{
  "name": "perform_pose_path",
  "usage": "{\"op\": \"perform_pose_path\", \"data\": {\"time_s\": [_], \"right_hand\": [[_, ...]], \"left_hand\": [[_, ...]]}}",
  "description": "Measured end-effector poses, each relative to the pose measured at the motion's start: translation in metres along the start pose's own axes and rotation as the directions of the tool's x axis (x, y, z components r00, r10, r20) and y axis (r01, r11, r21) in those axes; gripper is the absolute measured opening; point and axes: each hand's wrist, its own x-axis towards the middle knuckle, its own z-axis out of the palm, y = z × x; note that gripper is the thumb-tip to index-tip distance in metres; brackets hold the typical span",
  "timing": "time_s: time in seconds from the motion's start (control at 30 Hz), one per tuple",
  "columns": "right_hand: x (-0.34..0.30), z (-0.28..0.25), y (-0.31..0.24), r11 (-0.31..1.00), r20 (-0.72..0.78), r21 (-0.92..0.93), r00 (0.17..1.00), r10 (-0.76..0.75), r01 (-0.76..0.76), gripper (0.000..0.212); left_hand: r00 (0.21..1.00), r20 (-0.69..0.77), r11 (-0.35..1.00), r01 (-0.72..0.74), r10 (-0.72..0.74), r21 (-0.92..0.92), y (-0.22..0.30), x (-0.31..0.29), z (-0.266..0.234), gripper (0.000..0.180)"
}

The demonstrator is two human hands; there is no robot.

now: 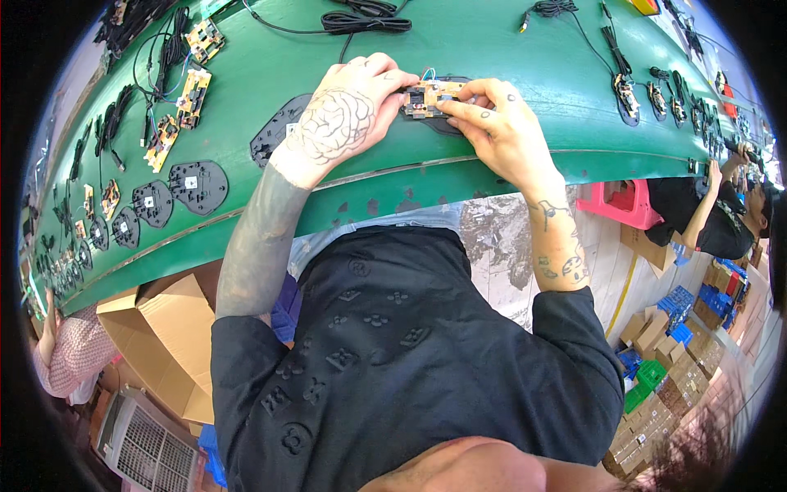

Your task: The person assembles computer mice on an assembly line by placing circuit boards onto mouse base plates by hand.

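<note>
Near the front edge of the green table, both my hands are at a small tan circuit board [422, 110] with black parts and thin coloured wires at its far edge. The board lies over a black plastic base plate [440, 125], which shows only around its rim; whether it is fully seated cannot be told. My left hand [348, 107] pinches the board's left end between thumb and forefinger. On the right end, the thumb and fingers of my right hand [498, 129] are closed on the board. Beside my left wrist lies another black base plate [277, 138], partly hidden by it.
Several base plates [198, 187] line the table's left front edge, with wired circuit boards [193, 98] behind them. A coiled black cable [366, 22] lies beyond my hands. Assemblies with cables [626, 100] run along the right. A co-worker [711, 215] sits right, near a pink stool [616, 205].
</note>
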Motion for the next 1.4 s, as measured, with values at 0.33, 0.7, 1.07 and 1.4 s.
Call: {"op": "perform_pose_path", "data": {"time_s": [0.33, 0.7, 1.07, 1.4], "right_hand": [[-0.002, -0.004, 0.006, 0.990, -0.030, -0.094, 0.994, -0.106, 0.103, 0.033], [-0.006, -0.003, 0.018, 0.997, -0.043, 0.064, 0.998, 0.044, -0.041, 0.038], [-0.012, 0.004, 0.029, 0.862, -0.158, 0.485, 0.955, 0.252, -0.148, 0.029], [-0.003, 0.018, 0.020, 0.919, -0.154, 0.224, 0.919, 0.363, -0.326, 0.032]], "left_hand": [[1.000, 0.012, 0.980, 0.001, -0.003, 0.201, 0.016, -0.005, 0.001, 0.043], [1.000, 0.015, 0.979, 0.003, -0.006, 0.204, 0.014, -0.006, -0.001, 0.047], [0.999, -0.032, 0.993, -0.036, 0.040, 0.112, 0.006, -0.003, 0.005, 0.054], [0.998, -0.063, 0.988, -0.017, 0.027, 0.156, 0.008, -0.010, 0.012, 0.055]]}}
